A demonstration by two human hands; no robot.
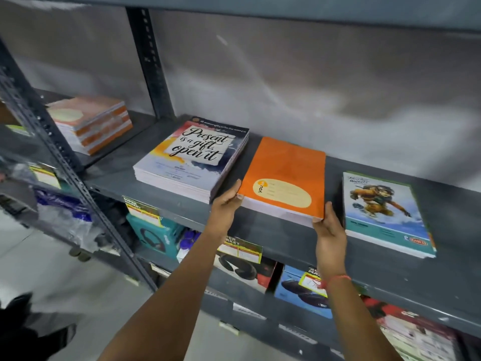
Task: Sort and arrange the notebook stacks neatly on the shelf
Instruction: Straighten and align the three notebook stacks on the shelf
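An orange notebook stack (286,173) lies flat in the middle of the grey metal shelf (273,235). My left hand (226,204) grips its near left corner, thumb on the cover edge. My right hand (329,230) holds its near right corner. To the left sits a stack topped by a "Present is a gift, open it" cover (192,157). To the right lies a stack with a flying cartoon figure on its cover (385,212). All three stacks rest slightly skewed to one another.
Another orange-and-white notebook stack (91,123) sits in the neighbouring bay at the far left, behind a slotted upright post (148,61). Boxed headphones and price tags (242,250) fill the lower shelf. A shelf board runs overhead.
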